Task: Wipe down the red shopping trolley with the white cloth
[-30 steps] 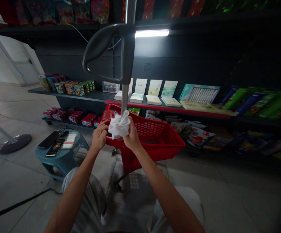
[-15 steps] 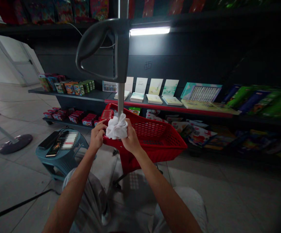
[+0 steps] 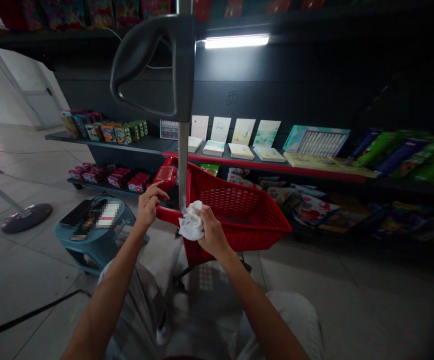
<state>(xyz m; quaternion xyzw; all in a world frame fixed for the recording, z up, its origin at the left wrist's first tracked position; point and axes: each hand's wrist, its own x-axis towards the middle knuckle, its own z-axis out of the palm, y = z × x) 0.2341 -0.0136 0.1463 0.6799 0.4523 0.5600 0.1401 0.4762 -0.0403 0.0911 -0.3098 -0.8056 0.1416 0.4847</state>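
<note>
The white cloth point(image 3: 192, 223) has shifted toward the right and near side: half a second ago it was bunched in front of the metal pole point(image 3: 182, 167), hiding its lower end, and now it sits at the right of that end, over the right part of the red handle bar point(image 3: 168, 215). This leaves the bar bare between the cloth and the left hand point(image 3: 149, 205), so the two hands stand farther apart and the work appears to have passed to the bar's right end.

The right hand point(image 3: 213, 230) has its grip clenched around the cloth from the right, fingers bent over it. The left hand rests at the bar's left end with fingers bent and the forefinger reaching toward the red housing point(image 3: 165, 175) on the far side; whether its grip closes on the bar, I cannot tell.

Being crumpled, the cloth has no firm long axis; its bunch runs roughly far to near, with a loose fold hanging on the near left. The bar runs left to right, its right end slightly nearer. The red shopping cart point(image 3: 235, 237) also lies lengthwise left to right, its narrow nose pointing right, alongside the shelves.
</note>
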